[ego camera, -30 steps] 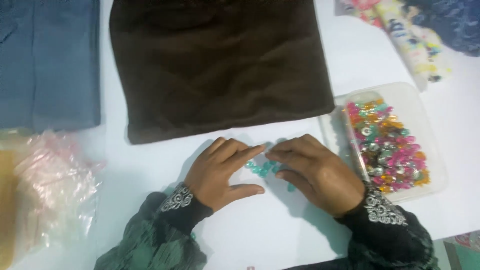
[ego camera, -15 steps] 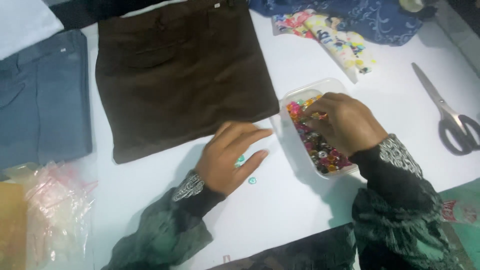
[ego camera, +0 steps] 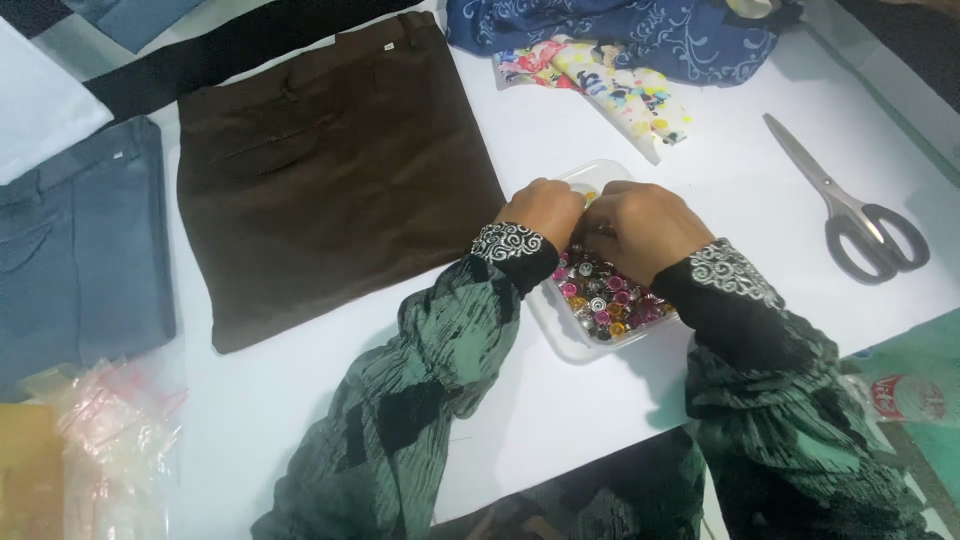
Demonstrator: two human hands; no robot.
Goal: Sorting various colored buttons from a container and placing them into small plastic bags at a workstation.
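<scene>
snaps (ego camera: 605, 300) in tray (ego camera: 560, 335), trousers (ego camera: 335, 170) left, scissors (ego camera: 850, 205) right

We are holding both hands over a clear plastic tray (ego camera: 565, 335) of small coloured snap buttons (ego camera: 605, 300). The left hand (ego camera: 543, 211) and right hand (ego camera: 640, 228) are meeting knuckle to knuckle above the tray's far end, fingers curled down and hidden. Folded brown trousers (ego camera: 335, 170) are lying just left of the tray. Grey scissors (ego camera: 850, 205) are resting well apart at right. Patterned fabric (ego camera: 600, 85) is lying beyond the tray.
</scene>
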